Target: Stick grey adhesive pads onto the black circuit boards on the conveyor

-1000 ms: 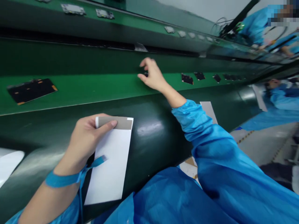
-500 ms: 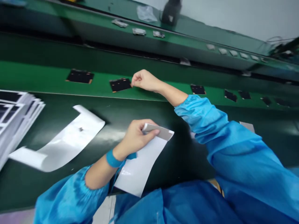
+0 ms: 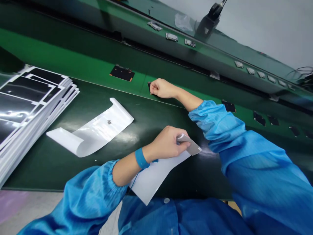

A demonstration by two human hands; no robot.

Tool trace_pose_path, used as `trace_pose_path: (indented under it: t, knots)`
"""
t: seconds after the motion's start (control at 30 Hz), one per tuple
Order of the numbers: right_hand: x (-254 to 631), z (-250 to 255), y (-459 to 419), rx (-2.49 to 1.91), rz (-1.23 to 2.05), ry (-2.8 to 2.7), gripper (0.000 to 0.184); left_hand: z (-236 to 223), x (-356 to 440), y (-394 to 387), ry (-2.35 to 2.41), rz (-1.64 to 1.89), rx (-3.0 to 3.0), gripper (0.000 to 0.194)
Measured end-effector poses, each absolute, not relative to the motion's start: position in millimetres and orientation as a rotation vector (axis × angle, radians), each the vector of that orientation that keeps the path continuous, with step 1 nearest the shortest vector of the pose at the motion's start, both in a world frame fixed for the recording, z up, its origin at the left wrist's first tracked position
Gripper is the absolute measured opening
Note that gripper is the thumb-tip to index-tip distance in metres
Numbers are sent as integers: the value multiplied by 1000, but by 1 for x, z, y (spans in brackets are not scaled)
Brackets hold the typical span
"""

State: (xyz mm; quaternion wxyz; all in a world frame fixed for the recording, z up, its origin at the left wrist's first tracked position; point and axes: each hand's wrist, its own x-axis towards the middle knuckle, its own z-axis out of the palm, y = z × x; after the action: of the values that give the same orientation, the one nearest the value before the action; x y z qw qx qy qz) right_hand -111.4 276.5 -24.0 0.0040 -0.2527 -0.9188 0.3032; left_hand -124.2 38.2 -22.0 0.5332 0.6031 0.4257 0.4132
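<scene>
Head view: a person's left hand [image 3: 168, 143] gripped a white sheet [image 3: 153, 178] while the right hand [image 3: 162, 88] was at a dark panel [image 3: 149, 86] on a green belt [image 3: 95, 60].

The left thumb and fingers pinched the sheet by its grey strip [image 3: 194, 148], above the near side of a dark green worktop [image 3: 114, 169]; a blue wristband [image 3: 141, 158] circled that wrist. The right fingers were bunched together, covering most of the dark panel, so whether they gripped it could not be told. Left of it on the belt lay an orange-cornered black panel [image 3: 122, 73]. A curled white sheet [image 3: 97, 133] lay on the worktop, beside a stack of black-and-white sheets [image 3: 31, 98].
</scene>
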Motion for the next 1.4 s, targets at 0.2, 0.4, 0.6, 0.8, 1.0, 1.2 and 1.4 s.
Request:
trace_pose_path:
  t: [0.2,0.4,0.6,0.8,1.0,1.2,1.4]
  knots:
    - [-100,-27,282,-789,907,-2909,16,-25,-122,37,1016,993,1440,8]
    - [-90,-19,281,-834,838,-3011,20,-27,-124,40,1028,989,1447,8]
    - [-79,-16,272,-889,666,-3062,23,-27,-124,42,1022,1009,1419,8]
    - [-73,-21,258,-1088,259,-3046,10,-28,-127,45,1021,1028,1349,13]
    - [-22,-15,234,-1089,640,-2524,5,-28,-148,62,1391,1181,1060,26]
    - [44,-25,176,-853,1282,-2191,18,-24,-159,70,1560,1210,1002,28]
    - [44,-27,154,-828,1123,-2161,8,-25,-158,68,1660,1165,1047,29]
